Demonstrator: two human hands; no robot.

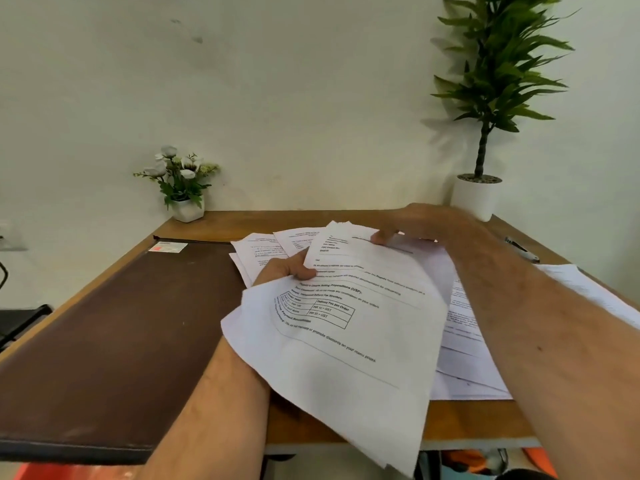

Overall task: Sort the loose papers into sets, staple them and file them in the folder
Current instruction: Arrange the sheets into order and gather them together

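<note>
The left hand (287, 270) comes up from under a fanned bunch of papers (346, 317), its thumb pressed down on the top sheet's left edge and the other fingers hidden beneath, so it is clamped on the bunch. The right hand (412, 225) reaches over from the far side and its fingertips (381, 238) pinch the top sheet's upper edge, as if to peel it off.

The sheets look thin, light and floppy: the near corner droops past the desk (214, 225) edge. I'd say a grip at one corner will let them sag and slide apart, being smooth against each other; holding along an edge with the thumb on top, as now, seems surer. A hard pinch could crease them.

More loose sheets (471, 341) lie spread on the desk beneath and to the right. The dark brown folder (121, 341) lies closed, flat on the left, just beside the bunch. A stapler (523, 251), I think, rests near the white pot of a tall plant (478, 199); a small flower pot (187, 206) stands at the back left.
</note>
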